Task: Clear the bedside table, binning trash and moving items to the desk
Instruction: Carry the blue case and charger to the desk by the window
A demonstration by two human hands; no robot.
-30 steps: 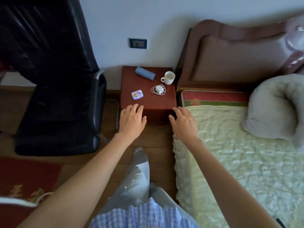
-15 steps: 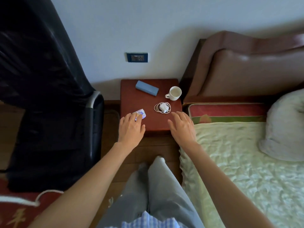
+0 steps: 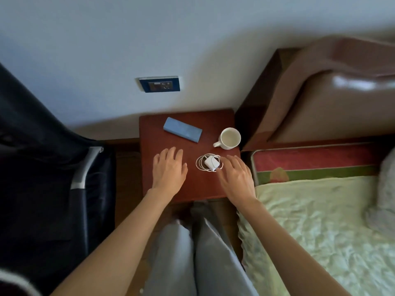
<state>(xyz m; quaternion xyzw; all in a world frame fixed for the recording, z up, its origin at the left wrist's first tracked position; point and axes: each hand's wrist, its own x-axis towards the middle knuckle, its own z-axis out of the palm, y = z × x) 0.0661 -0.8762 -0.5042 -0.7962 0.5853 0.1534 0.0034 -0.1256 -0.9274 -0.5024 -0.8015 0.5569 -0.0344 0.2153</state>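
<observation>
Left hand [image 3: 168,169]: lying palm-down over the table's left half, fingers straight and close together; whatever is under the palm is hidden
Right hand [image 3: 236,178]: reaching in from the bed side, fingers spread and relaxed, fingertips [image 3: 220,167] touching the charger's cable loop
Bedside table [image 3: 190,118]: square, smooth reddish-brown wood; standing between chair and bed
Charger [image 3: 210,163]: white block in a coiled white cable; lying near the table's front right
Mug [image 3: 229,138]: white, glossy, upright; handle pointing left
Case [image 3: 182,129]: blue, oblong, matte; lying aslant at the back
Chair [image 3: 42,167]: black, padded
Bed [image 3: 320,221]: pale green crinkled cover
</observation>
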